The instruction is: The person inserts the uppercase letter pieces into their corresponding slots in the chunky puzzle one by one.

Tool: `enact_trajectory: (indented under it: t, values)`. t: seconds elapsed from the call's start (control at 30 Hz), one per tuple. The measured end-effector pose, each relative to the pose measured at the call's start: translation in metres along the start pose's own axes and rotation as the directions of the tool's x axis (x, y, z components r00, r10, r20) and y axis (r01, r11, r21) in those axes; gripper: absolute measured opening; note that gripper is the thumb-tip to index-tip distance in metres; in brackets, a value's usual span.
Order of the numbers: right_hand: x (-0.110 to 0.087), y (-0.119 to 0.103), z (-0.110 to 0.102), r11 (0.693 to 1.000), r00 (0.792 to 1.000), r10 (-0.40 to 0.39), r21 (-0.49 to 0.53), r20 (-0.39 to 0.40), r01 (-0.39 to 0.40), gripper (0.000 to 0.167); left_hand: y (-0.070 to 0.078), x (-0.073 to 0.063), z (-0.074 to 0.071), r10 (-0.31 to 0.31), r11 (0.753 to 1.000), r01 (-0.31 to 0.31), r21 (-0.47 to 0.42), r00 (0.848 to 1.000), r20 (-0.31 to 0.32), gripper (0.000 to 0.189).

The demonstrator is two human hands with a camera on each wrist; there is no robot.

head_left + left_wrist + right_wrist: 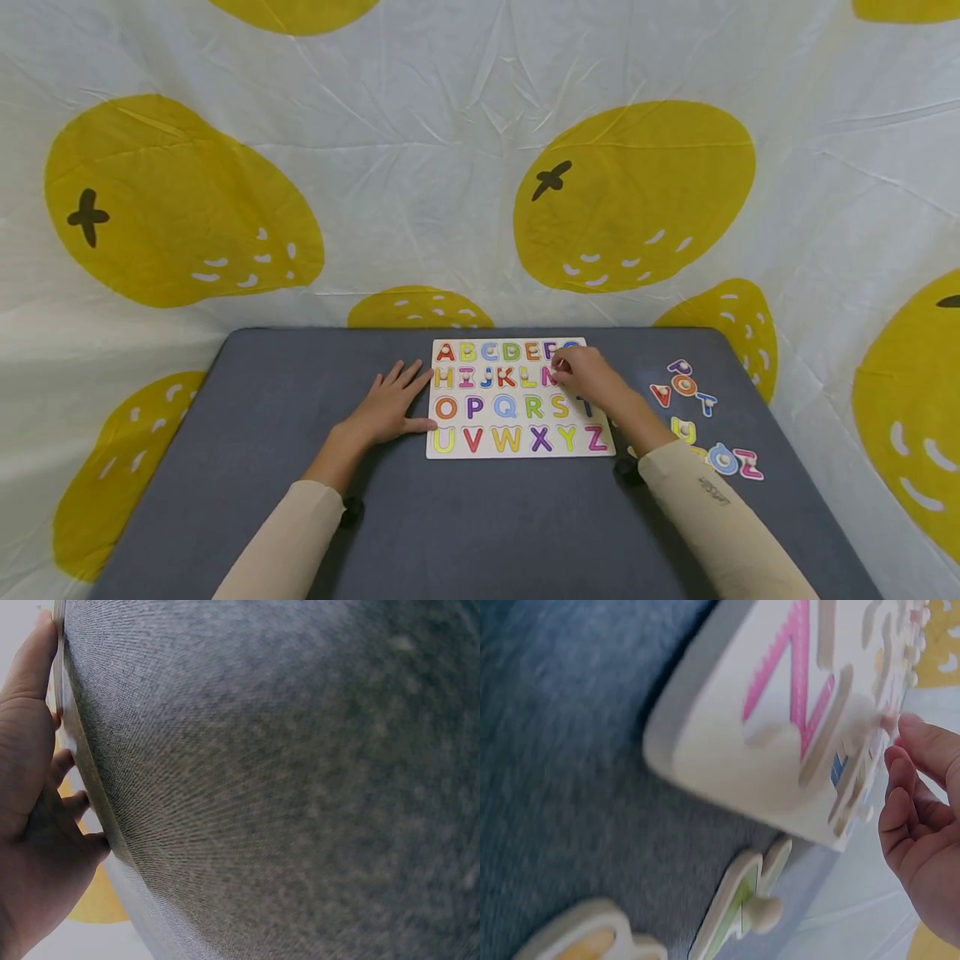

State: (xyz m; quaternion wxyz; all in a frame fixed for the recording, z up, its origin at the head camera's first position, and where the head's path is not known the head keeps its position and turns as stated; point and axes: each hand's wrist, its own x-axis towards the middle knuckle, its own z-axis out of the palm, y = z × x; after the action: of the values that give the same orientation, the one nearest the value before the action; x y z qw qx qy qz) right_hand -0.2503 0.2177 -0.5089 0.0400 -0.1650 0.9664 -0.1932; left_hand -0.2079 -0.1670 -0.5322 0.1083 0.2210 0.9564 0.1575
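Beige sleeves [288,533] reach in from our near side, and a broad stretch of grey tabletop [465,533] lies between them, up to the near edge of the letter board [517,422]. More tabletop runs from our left hand [386,406] out to the left edge; on our right, loose letters [723,458] take up part of the strip between the board and the right edge, the blue Q and pink Z nearest us, the purple P farthest. Our left fingers are spread beside the board, the thumb touching its left rim. Our right hand [588,377] bends over the right end of the second row, thumb and forefinger pinching a small knob [889,721]; we cannot tell which letter carries it. Just past the board comes the tabletop's far edge, then white cloth [420,167] printed with yellow fruit shapes [637,200].
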Motion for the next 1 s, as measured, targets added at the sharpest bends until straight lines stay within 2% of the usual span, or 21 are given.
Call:
enact_trajectory:
  t: [0.47, 0.77, 1.0]
  values:
    - [-0.031, 0.026, -0.025, 0.999, 0.994, -0.027, 0.027, -0.105, 0.03, 0.016, 0.001, 0.0, 0.0, 0.0, 1.0, 0.0, 0.011, 1.0, 0.005, 0.098]
    - [-0.061, 0.064, -0.043, 0.999, 0.994, 0.013, 0.03, -0.108, -0.01, 0.016, 0.001, 0.0, -0.001, 0.006, 1.0, -0.006, 0.005, 1.0, 0.004, 0.099]
    - [-0.081, 0.082, -0.047, 1.0, 0.997, -0.016, 0.013, -0.079, 0.017, 0.016, 0.002, -0.001, -0.003, 0.007, 1.0, -0.007, -0.005, 1.0, -0.001, 0.099]
